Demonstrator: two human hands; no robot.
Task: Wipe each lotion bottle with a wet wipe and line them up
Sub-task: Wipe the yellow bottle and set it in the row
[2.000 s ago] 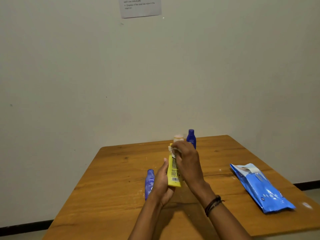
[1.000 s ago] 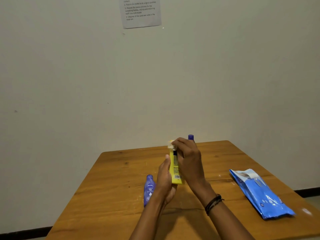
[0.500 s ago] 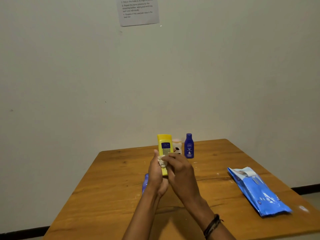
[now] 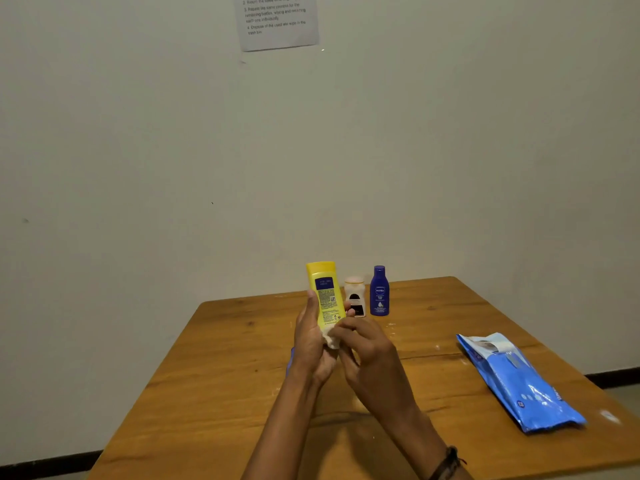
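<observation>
My left hand (image 4: 311, 344) grips a yellow lotion bottle (image 4: 325, 294) by its lower end and holds it upright above the table, label facing me. A crumpled white wet wipe (image 4: 330, 339) is pinched in my right hand (image 4: 370, 355) and pressed against the bottle's lower part. At the table's far edge stand a small pale bottle with a dark label (image 4: 355, 296) and a dark blue bottle (image 4: 379, 291), side by side. A sliver of another blue bottle (image 4: 290, 360) shows behind my left wrist, mostly hidden.
A blue wet-wipe pack (image 4: 519, 382) lies on the right side of the wooden table (image 4: 214, 393). The table stands against a plain wall with a printed paper sheet (image 4: 277, 20) taped high up.
The yellow bottle has been turned over, its wider end now pointing up. My right hand with the wipe went from the bottle's top to its lower part. The view shifted slightly.
</observation>
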